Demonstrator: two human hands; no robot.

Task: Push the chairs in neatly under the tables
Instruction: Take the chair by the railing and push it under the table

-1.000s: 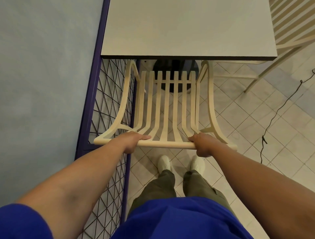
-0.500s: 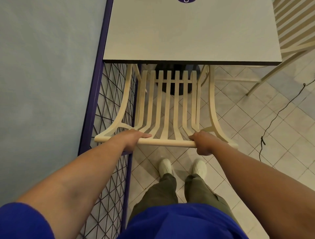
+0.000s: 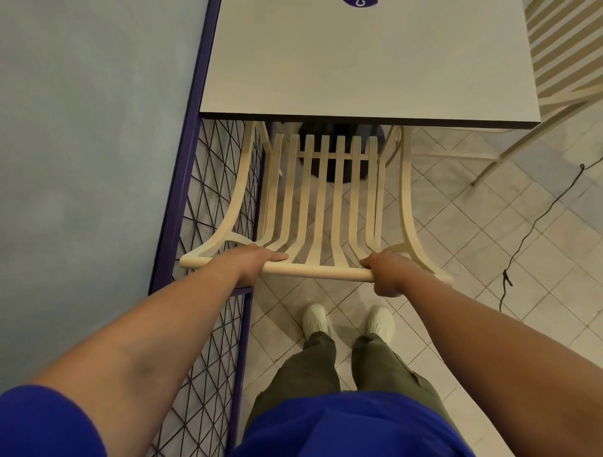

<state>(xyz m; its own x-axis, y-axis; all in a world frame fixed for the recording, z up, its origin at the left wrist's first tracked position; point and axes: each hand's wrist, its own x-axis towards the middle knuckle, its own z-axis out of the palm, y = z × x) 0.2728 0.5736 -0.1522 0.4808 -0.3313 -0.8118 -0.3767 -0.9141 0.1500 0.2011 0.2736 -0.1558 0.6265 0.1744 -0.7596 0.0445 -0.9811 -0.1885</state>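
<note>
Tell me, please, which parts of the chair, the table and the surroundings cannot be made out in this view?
- Chair: the seat front and front legs, hidden under the table, head view.
- Table base: mostly covered by the tabletop and slats.
- Purple mark: cut off by the top edge.
- Second chair: cut off by the right edge.
- Left hand and right hand: the fingertips curl out of sight under the rail.

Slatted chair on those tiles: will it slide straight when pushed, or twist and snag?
The slatted chair looks rigid and probably light. Both hands, left hand and right hand, grip the top rail, so it likely tracks straight; legs may catch grout lines or the wire fence.
</note>
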